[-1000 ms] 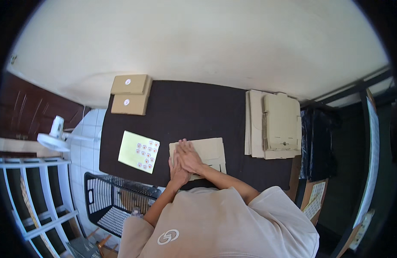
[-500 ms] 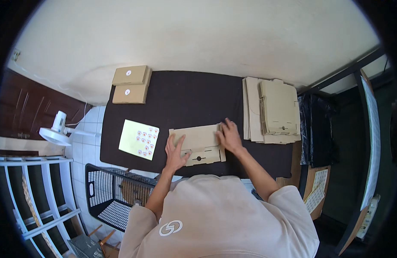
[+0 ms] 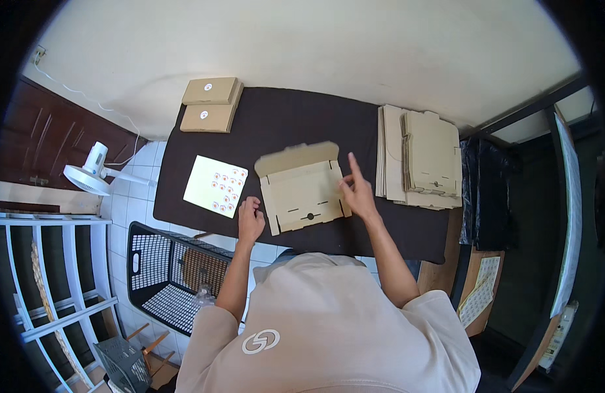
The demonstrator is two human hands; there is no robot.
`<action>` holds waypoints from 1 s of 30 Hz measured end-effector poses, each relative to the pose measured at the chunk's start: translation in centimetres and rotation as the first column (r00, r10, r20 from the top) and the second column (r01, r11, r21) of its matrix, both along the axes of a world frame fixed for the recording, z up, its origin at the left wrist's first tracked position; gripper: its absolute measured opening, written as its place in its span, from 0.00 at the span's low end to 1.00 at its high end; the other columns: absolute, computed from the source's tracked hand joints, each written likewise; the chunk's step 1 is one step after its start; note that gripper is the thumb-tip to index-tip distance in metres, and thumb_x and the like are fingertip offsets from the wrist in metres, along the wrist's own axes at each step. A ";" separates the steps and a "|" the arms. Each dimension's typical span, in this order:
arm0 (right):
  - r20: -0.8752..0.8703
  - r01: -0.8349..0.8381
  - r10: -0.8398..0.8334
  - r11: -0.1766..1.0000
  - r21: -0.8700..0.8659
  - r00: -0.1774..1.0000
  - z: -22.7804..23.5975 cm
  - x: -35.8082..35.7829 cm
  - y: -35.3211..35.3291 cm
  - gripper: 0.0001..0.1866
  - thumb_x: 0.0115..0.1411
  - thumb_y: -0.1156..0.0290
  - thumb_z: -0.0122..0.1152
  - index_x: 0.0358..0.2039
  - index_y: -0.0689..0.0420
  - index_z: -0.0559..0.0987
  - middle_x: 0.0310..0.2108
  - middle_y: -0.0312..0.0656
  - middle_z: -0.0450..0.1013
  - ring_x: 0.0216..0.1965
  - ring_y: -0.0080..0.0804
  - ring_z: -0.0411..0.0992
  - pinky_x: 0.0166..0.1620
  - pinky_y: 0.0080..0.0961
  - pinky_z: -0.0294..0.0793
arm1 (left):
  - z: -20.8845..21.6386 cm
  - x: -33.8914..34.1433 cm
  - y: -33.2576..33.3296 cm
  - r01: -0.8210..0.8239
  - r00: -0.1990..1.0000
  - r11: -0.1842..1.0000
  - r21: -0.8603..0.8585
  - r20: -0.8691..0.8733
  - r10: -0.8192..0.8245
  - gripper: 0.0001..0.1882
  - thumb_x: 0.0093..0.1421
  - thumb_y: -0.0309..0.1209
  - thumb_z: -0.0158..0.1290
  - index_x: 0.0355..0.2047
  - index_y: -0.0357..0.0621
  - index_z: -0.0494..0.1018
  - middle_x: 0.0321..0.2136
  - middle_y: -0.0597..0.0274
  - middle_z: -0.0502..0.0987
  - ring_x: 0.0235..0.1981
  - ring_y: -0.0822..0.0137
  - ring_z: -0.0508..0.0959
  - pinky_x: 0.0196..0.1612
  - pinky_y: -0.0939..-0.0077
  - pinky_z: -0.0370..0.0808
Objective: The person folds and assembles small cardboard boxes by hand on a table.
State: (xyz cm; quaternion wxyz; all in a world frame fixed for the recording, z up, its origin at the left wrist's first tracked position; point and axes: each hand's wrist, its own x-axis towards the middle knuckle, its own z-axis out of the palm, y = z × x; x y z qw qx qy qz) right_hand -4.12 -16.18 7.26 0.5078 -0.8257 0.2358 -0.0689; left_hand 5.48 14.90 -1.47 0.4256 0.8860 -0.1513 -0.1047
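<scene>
A flat-pack brown cardboard box [image 3: 302, 193] lies unfolded on the dark cloth in front of me. Its far flap tilts up, and a small round dark hole and slits mark its near part. My left hand [image 3: 251, 220] rests just left of the cardboard, fingers loosely bent and holding nothing. At the cardboard's right edge is my right hand [image 3: 359, 196], index finger stretched out and the others bent, with nothing in its grasp. A pale sheet of round red-and-white stickers [image 3: 201, 180] lies to the left of the cardboard.
Two closed boxes with round white stickers [image 3: 205, 119] sit at the table's far left. A stack of flat cardboard boxes [image 3: 433, 154] occupies the right side. A black plastic crate [image 3: 171, 281] stands below the table's left edge, with a white fan [image 3: 89, 173] beyond.
The folded cardboard has opened out, its far flap now raised. My left hand has come off it to the left; my right hand has shifted slightly, its index finger now extended.
</scene>
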 end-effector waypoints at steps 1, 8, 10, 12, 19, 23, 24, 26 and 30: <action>-0.002 0.002 -0.002 1.000 0.001 1.000 -0.2 -0.2 -0.1 0.37 0.59 0.75 0.56 0.69 0.46 0.59 0.36 0.51 0.78 0.35 0.52 0.78 0.43 0.40 0.77 | 0.2 -0.1 0.4 0.066 0.996 0.996 0.058 0.052 -0.069 0.18 0.49 0.14 0.47 0.41 0.41 0.69 0.36 0.50 0.70 0.42 0.49 0.71 0.47 0.58 0.69; -0.187 -0.190 0.117 0.878 -0.439 0.975 -6.5 -4.5 -2.6 0.32 0.52 0.87 0.51 0.57 0.49 0.75 0.40 0.48 0.70 0.44 0.50 0.72 0.50 0.40 0.73 | 1.6 -2.4 1.1 0.303 0.940 0.924 0.234 0.087 -0.330 0.29 0.49 0.16 0.53 0.51 0.57 0.76 0.45 0.56 0.67 0.48 0.52 0.66 0.50 0.57 0.65; -0.173 -0.248 0.188 0.857 -0.452 0.967 -6.6 -5.2 -2.2 0.30 0.53 0.87 0.51 0.56 0.49 0.76 0.41 0.48 0.70 0.44 0.50 0.72 0.49 0.39 0.73 | 1.9 -2.4 1.1 0.318 0.937 0.924 0.215 0.075 -0.340 0.26 0.51 0.18 0.55 0.49 0.57 0.78 0.44 0.57 0.67 0.48 0.52 0.66 0.50 0.57 0.65; -0.074 -0.278 0.280 0.820 -0.501 0.957 -6.8 -5.4 -2.2 0.21 0.56 0.78 0.60 0.51 0.49 0.80 0.38 0.46 0.70 0.42 0.46 0.73 0.47 0.36 0.74 | 1.6 -2.0 1.3 0.324 0.931 0.930 0.172 0.119 -0.346 0.17 0.56 0.25 0.59 0.46 0.54 0.81 0.41 0.59 0.70 0.46 0.56 0.68 0.48 0.61 0.67; -0.157 0.152 -0.063 0.737 0.659 0.986 -8.6 -4.0 -3.1 0.13 0.66 0.67 0.59 0.45 0.61 0.82 0.37 0.35 0.74 0.36 0.26 0.75 0.41 0.22 0.73 | 0.8 -0.3 0.3 -0.313 0.750 0.768 -0.560 -0.641 -0.162 0.13 0.70 0.33 0.50 0.46 0.40 0.80 0.43 0.60 0.78 0.42 0.68 0.79 0.44 0.75 0.76; -0.072 0.087 -0.070 0.962 0.259 0.995 -10.8 -3.2 -0.2 0.14 0.67 0.63 0.58 0.42 0.60 0.84 0.33 0.37 0.77 0.37 0.27 0.77 0.41 0.24 0.75 | 0.8 -1.4 -2.9 -0.176 0.864 0.886 -0.428 -0.498 -0.069 0.13 0.68 0.33 0.50 0.45 0.40 0.80 0.42 0.55 0.78 0.41 0.62 0.79 0.45 0.72 0.77; 0.051 0.052 -0.053 0.999 0.015 0.997 -10.9 -3.3 0.9 0.13 0.65 0.63 0.60 0.42 0.57 0.84 0.30 0.42 0.79 0.36 0.29 0.77 0.40 0.27 0.74 | 0.9 -1.9 -3.6 -0.077 0.922 0.938 -0.337 -0.383 -0.061 0.12 0.67 0.32 0.52 0.44 0.41 0.81 0.41 0.53 0.77 0.41 0.59 0.78 0.45 0.69 0.77; -0.024 -0.019 0.015 0.989 -0.147 1.000 -9.7 -3.2 2.6 0.13 0.61 0.63 0.63 0.42 0.55 0.85 0.35 0.47 0.78 0.38 0.38 0.77 0.43 0.32 0.75 | 1.0 -2.6 -4.3 0.069 0.988 0.992 -0.102 -0.132 -0.082 0.10 0.64 0.31 0.54 0.42 0.44 0.82 0.39 0.49 0.75 0.40 0.53 0.77 0.45 0.65 0.76; -0.103 -0.166 0.150 0.973 -0.160 0.983 -6.7 -3.9 3.6 0.17 0.58 0.61 0.67 0.44 0.57 0.84 0.49 0.53 0.73 0.48 0.48 0.74 0.52 0.39 0.73 | 1.0 -3.4 -4.0 0.041 0.997 0.997 -0.060 -0.067 -0.045 0.08 0.63 0.31 0.55 0.37 0.42 0.81 0.34 0.49 0.73 0.37 0.52 0.75 0.44 0.62 0.73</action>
